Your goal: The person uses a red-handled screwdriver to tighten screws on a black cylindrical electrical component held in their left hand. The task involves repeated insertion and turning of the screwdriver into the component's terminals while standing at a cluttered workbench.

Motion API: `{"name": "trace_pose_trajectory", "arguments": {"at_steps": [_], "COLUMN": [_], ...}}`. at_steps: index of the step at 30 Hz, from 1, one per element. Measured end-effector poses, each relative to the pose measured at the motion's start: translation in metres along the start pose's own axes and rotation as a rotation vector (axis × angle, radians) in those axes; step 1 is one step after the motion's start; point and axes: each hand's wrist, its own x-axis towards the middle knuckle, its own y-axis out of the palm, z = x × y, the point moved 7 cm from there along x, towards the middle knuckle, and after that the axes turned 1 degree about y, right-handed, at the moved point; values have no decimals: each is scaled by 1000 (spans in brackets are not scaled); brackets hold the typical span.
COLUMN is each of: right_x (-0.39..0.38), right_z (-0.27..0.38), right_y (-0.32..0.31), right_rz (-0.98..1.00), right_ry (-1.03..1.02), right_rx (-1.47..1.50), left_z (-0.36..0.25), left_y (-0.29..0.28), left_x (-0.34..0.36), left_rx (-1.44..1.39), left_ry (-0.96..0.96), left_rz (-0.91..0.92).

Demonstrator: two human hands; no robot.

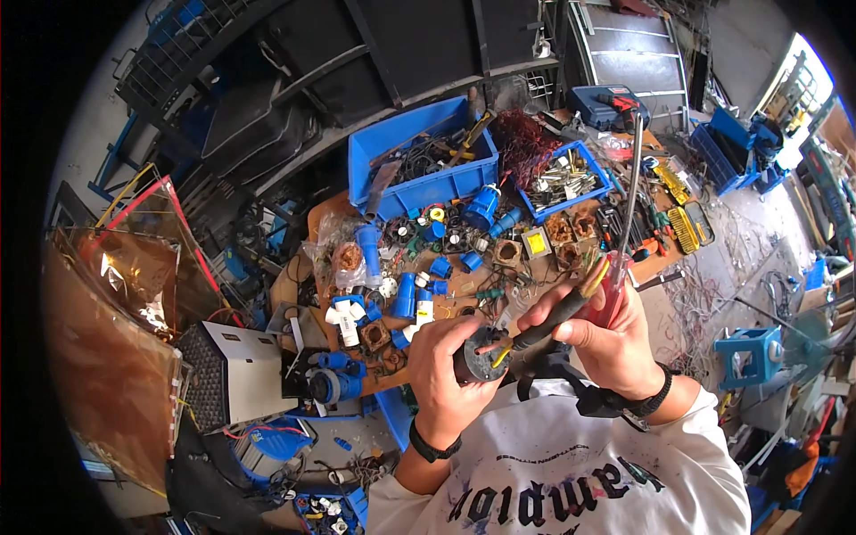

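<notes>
My left hand [443, 367] is closed round a black, round plug insert [482, 357], its face turned to the right. A yellow wire end of a thick black cable [555, 323] reaches that face; whether it sits in a hole I cannot tell. My right hand [619, 346] pinches the cable between thumb and fingers. Along its palm it also holds a screwdriver [615, 283] with a clear red handle, the long metal shaft pointing up and away. More coloured wire ends stick out at the cable's upper end.
Beyond my hands, a cluttered wooden table [459, 283] carries blue connector housings [404, 296] and white fittings [344, 323]. Farther back stand a large blue bin [428, 192] of tools and a blue tray [571, 183] of metal parts. A yellow bit case [687, 227] lies at the right.
</notes>
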Motion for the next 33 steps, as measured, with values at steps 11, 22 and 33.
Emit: {"name": "trace_pose_trajectory", "arguments": {"at_steps": [11,22,33], "right_x": [-7,-3,-6], "right_z": [2,-2,-1], "right_y": [13,9,3], "right_rz": [54,48,-12], "right_ry": [73,132,123], "right_rx": [57,124,90], "left_z": [-4,-1,-2], "left_y": [-11,-6,-2], "left_x": [-8,-12,-7], "left_rx": [-8,-44,-72], "left_ry": [213,203,145], "left_rz": [-39,-70,-108]}}
